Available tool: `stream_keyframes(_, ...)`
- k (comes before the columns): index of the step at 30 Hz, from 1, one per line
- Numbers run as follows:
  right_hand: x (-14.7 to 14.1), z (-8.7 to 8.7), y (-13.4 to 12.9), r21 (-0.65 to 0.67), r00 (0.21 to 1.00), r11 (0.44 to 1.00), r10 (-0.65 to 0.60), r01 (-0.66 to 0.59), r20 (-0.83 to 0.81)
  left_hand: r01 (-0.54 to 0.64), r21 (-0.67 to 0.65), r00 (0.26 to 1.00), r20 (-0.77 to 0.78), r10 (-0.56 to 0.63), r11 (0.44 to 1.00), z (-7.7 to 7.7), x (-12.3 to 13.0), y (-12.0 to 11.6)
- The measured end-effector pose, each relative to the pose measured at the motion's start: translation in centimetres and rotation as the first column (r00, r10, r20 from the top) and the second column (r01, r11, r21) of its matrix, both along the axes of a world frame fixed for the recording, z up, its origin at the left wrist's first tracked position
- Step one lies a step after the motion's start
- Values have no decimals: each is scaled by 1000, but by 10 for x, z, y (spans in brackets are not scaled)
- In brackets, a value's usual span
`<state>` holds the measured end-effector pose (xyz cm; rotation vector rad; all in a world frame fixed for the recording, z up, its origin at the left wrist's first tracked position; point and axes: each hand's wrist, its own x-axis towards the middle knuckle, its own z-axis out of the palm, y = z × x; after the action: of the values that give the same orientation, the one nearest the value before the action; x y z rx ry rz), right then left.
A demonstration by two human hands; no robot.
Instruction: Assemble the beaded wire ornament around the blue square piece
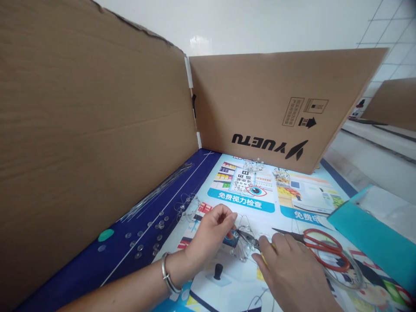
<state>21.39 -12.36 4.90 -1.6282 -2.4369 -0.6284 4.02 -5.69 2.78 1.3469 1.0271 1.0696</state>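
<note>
My left hand (pixel 212 229), a metal bangle on its wrist, pinches one side of a small piece of bent wire and clear beads (pixel 241 253). My right hand (pixel 289 264) is wrapped round pliers (pixel 249 239); a bit of yellow handle shows under the fingers. The pliers' jaws reach the wire close to my left fingertips. Whether they are clamped on it cannot be made out. Just beyond my right hand lie scissors (pixel 325 249) with red handles, and part of a clear ring-shaped coil (pixel 357 277) shows under them.
Cardboard panels (pixel 97 108) stand along the left and back (pixel 253 95). Loose clear beads (pixel 140 248), a green disc (pixel 105 235) and straight wires (pixel 156 190) lie at the left. Several wire-and-bead pieces (pixel 281 175) lie farther back. A turquoise folder (pixel 373 238) is at the right.
</note>
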Motion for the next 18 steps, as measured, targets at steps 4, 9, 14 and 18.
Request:
stream_keyframes(4, 1, -3, 0, 37, 1000, 999, -2, 2, 16, -9, 4, 999, -32, 10, 1000, 2, 0, -1)
stream_keyframes(9, 6, -13, 2, 100, 1000, 995, 10, -13, 26, -31, 27, 998, -48, 33, 999, 1, 0, -1)
stream_keyframes(14, 10, -24, 5, 130, 999, 991, 19, -22, 29, -61, 5, 998, -31, 61, 998, -4, -1, 3)
stream_keyframes(18, 13, -25, 6, 110, 1000, 994, 9, -10, 7, -74, -2, 997, -20, 74, 997, -5, -3, 6)
